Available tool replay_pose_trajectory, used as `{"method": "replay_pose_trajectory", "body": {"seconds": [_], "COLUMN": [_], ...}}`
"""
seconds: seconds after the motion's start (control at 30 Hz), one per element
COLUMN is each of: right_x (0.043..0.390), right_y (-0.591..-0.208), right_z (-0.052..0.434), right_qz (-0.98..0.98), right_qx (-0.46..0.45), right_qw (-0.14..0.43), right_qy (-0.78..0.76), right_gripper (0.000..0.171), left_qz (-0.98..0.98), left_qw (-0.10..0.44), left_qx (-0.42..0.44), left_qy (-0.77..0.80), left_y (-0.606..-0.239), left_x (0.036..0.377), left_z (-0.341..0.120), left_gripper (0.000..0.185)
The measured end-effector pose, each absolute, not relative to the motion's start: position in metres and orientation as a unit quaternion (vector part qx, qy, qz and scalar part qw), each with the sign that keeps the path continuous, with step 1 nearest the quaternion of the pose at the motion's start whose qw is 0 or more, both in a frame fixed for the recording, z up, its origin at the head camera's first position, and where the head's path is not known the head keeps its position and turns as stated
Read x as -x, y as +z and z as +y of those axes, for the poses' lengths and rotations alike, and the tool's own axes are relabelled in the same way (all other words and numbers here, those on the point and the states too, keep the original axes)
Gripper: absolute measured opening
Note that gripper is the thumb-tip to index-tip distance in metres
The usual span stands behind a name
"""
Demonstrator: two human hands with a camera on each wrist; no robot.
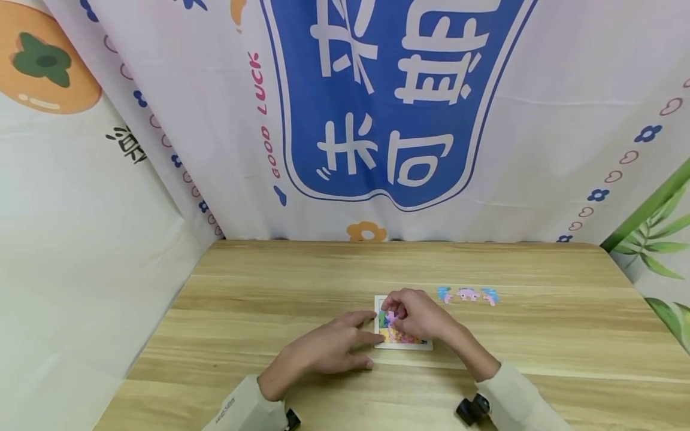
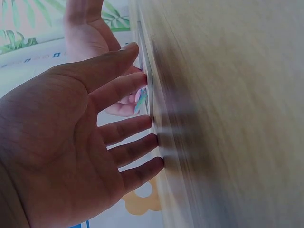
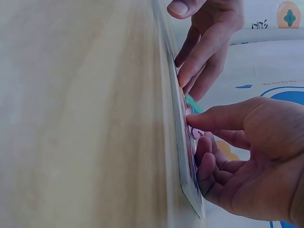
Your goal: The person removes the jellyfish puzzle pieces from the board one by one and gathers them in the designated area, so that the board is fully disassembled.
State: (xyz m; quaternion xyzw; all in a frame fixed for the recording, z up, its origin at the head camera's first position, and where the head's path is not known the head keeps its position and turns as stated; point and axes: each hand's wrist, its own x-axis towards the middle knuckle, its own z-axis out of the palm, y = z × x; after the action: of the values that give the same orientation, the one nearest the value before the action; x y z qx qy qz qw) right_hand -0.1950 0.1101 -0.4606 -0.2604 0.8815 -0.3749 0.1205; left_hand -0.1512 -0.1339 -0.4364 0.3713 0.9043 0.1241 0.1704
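A small, thin puzzle tray (image 1: 401,346) with a white border lies flat on the wood-grained surface (image 1: 259,287), between the person's two hands. Its picture is brightly coloured: yellow at the lower left, a jumble of pink and orange along the bottom, and green and blue up the left side. A pale patch shows at its upper left corner; the upper right part is hidden beneath the right hand (image 1: 420,314).

That hand bends over the tray, thumb and fingers pinching a small puzzle piece (image 1: 391,318) of pinkish purple. From the left wrist, a teal patch shows beside the pink at those fingertips. The outline of the piece is mostly covered by the fingers.

The left hand (image 1: 336,345) is spread, its fingers straight and apart, with fingertips at the tray's left edge and one reaching over the lower left corner. Its thumb points off below the tray.

Just beyond the right hand, three loose pieces sit in a short row: a blue one with pink (image 1: 444,294) at the left, a mostly pink one (image 1: 468,294) in the middle, and another blue and pink one (image 1: 490,296) at the right.
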Motion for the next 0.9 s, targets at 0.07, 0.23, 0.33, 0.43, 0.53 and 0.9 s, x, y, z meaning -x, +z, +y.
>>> {"method": "replay_pose_trajectory", "body": {"seconds": [0.07, 0.23, 0.33, 0.43, 0.53, 0.9], "right_x": [0.195, 0.194, 0.193, 0.195, 0.196, 0.197], "right_y": [-0.460, -0.461, -0.462, -0.463, -0.463, -0.461], "right_z": [0.111, 0.112, 0.113, 0.114, 0.116, 0.126], "right_qz": [0.879, 0.868, 0.863, 0.858, 0.853, 0.841], "right_qx": [0.267, 0.276, 0.276, 0.276, 0.268, 0.224], "right_qw": [0.118, 0.127, 0.129, 0.127, 0.129, 0.161], "right_qy": [-0.377, -0.393, -0.403, -0.414, -0.429, -0.465], "right_gripper": [0.027, 0.021, 0.018, 0.018, 0.016, 0.015], "left_qz": [0.904, 0.905, 0.905, 0.905, 0.904, 0.904], "left_qw": [0.169, 0.164, 0.162, 0.163, 0.166, 0.177], "left_qx": [-0.372, -0.373, -0.373, -0.373, -0.372, -0.365], "left_qy": [0.124, 0.124, 0.125, 0.126, 0.128, 0.134], "left_y": [-0.436, -0.437, -0.437, -0.437, -0.437, -0.437], "left_x": [0.151, 0.151, 0.150, 0.150, 0.150, 0.151], "left_z": [-0.134, -0.134, -0.134, -0.134, -0.135, -0.135], "left_gripper": [0.049, 0.048, 0.049, 0.049, 0.049, 0.050]}}
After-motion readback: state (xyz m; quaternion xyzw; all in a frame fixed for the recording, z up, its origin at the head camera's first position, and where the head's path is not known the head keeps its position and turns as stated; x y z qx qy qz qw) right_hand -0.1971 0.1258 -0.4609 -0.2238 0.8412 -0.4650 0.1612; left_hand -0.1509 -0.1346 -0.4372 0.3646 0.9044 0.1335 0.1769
